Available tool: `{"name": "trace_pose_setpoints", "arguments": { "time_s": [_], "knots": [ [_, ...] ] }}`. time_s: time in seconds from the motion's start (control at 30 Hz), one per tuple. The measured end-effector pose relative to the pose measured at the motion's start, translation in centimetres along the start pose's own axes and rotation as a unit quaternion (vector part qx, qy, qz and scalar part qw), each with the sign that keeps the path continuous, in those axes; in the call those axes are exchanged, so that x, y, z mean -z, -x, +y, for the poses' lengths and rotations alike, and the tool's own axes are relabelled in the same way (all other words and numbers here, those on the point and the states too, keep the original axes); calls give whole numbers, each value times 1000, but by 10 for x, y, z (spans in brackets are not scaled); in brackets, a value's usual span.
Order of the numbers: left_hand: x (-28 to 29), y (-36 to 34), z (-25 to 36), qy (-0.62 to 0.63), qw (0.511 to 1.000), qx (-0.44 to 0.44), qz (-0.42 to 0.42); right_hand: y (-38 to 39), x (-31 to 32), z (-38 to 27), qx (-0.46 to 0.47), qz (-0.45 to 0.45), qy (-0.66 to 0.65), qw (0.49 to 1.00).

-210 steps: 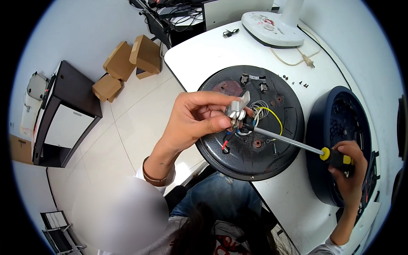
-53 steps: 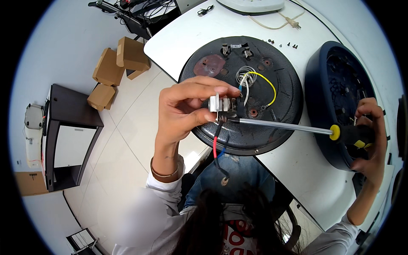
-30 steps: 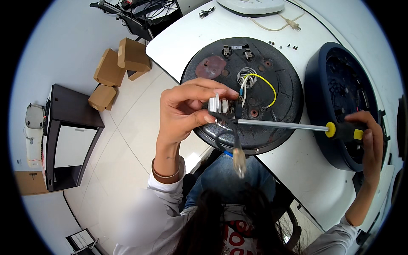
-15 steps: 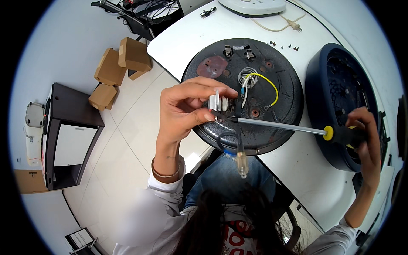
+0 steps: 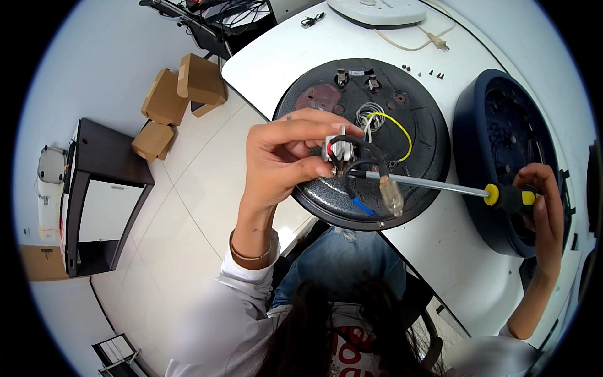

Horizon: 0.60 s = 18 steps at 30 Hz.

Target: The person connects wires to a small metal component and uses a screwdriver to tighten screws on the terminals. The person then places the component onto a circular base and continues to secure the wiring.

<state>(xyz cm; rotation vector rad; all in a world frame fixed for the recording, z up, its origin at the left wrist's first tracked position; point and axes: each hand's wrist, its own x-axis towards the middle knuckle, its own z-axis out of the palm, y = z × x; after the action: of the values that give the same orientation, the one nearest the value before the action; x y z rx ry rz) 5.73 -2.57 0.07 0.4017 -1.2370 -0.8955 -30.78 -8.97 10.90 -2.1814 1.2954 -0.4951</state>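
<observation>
I see the left hand [image 5: 282, 157] pinching a small, light, fragile-looking wired metal part [image 5: 339, 151] above the round black base [image 5: 414, 107], best gripped by its body, while right hand [image 5: 543, 201] clenches the screwdriver [image 5: 440, 184].

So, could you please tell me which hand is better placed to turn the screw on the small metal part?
The right hand: it already grips the yellow-and-black screwdriver handle, whose tip meets the small silver metal part. The left hand is busy pinching that part.
</observation>
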Motion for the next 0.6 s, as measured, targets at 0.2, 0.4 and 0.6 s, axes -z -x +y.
{"name": "trace_pose_setpoints", "arguments": {
  "time_s": [0.2,0.4,0.6],
  "knots": [
    [1,4,-4,35,999,-7,14,-3,0,2,167,23,20,986],
    [-6,8,7,-79,989,84,94,5,-1,-1,-60,3,-104,993],
    [-10,8,7,-58,990,63,113,3,-10,1,124,57,-78,988]
  ]
}}
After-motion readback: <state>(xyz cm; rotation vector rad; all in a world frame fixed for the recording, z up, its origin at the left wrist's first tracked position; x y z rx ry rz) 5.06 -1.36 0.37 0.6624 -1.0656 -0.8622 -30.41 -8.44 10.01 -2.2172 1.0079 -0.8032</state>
